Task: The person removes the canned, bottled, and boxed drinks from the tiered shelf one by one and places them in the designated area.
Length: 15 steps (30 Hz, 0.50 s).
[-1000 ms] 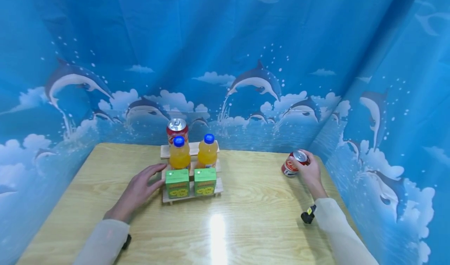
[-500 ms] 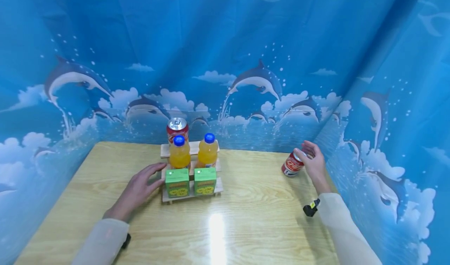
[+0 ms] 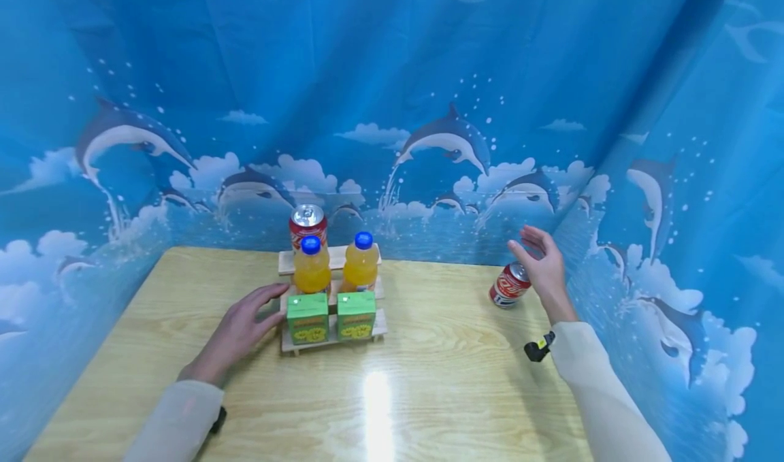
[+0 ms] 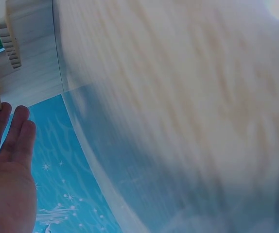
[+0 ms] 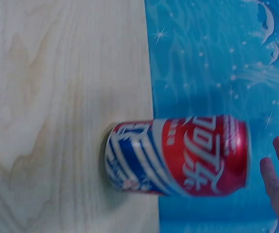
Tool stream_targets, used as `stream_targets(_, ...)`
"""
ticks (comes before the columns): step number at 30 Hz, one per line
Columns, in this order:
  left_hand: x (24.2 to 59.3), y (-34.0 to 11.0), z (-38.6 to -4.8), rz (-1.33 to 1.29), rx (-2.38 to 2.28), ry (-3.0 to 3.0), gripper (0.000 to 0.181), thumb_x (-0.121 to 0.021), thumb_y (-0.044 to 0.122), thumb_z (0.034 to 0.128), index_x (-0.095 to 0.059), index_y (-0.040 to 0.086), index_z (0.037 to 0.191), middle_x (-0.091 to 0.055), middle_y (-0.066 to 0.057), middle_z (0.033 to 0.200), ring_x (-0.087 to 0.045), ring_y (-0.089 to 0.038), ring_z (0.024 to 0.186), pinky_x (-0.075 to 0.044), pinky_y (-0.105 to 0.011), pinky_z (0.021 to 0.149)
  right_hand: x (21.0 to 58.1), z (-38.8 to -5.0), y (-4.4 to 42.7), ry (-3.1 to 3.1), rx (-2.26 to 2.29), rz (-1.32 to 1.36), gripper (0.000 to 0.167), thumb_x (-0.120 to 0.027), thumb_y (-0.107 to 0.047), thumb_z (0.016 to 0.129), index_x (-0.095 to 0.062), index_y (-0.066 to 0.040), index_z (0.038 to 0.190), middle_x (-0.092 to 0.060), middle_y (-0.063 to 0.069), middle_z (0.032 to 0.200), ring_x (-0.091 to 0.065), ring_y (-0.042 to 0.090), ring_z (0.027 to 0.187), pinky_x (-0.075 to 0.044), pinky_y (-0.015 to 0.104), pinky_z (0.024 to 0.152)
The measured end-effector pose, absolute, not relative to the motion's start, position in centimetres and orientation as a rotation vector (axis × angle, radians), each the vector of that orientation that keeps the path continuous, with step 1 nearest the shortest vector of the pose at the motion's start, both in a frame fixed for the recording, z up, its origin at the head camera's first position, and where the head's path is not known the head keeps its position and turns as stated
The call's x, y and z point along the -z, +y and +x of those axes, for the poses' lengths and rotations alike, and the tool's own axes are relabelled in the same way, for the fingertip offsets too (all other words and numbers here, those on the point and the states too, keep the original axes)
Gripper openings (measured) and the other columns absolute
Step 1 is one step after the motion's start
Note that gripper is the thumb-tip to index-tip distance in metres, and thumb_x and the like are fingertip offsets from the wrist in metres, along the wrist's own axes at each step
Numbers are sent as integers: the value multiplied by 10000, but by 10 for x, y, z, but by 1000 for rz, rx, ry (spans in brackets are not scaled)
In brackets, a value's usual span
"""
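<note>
A red soda can point(image 3: 510, 286) stands upright near the table's back right corner. My right hand point(image 3: 545, 271) hovers just above and beside it, fingers spread and apart from the can; the right wrist view shows a gap between the fingertips point(image 5: 267, 167) and the can's top. On the left, my left hand point(image 3: 245, 326) has its fingers at the side of a small tiered wooden rack point(image 3: 381, 322). In the left wrist view its fingers point(image 4: 15, 133) look nearly straight, touching the rack's edge. Two green juice boxes point(image 3: 308, 319) fill the front tier.
Two orange juice bottles point(image 3: 361, 266) with blue caps stand on the middle tier. Another red can point(image 3: 308, 227) is on the back tier, at its left. Blue dolphin-print curtain point(image 3: 392, 108) encloses the wooden table point(image 3: 447, 367) at the back and sides.
My right hand has let go of the red soda can and lifted up off it, fingers spreading. The can stays standing where it was. My left hand and the rack have not visibly moved.
</note>
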<state>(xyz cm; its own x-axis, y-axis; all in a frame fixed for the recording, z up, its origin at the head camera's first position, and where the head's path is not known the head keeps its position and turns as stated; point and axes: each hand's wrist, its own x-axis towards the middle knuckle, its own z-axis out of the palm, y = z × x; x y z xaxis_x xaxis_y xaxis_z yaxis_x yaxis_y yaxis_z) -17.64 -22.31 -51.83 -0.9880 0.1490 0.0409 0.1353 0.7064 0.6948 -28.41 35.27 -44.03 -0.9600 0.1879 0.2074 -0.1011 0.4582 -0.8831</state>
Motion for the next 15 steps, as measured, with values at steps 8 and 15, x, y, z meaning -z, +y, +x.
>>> stream_targets(8,518,-222,-177,264,-1177,2902,601,-729,207,1064,-509,145,1620,-488,-169,1683,-436,-477,1555,-388,-723,1248,430,-289,330,-2434,-1524,29,734,-770,-426,1032,-469,-122,1629,-544,138,1630,-490,326,1518,-386,536,1328)
stream_targets(15,517,-223,-176,273,-1174,2910,590,-725,208,1067,-516,137,1615,-495,-174,1677,-446,-476,1549,-391,-716,1250,423,-296,308,-2442,-1537,125,725,-759,-401,1044,-458,-105,1634,-534,150,1634,-485,344,1521,-392,561,1318)
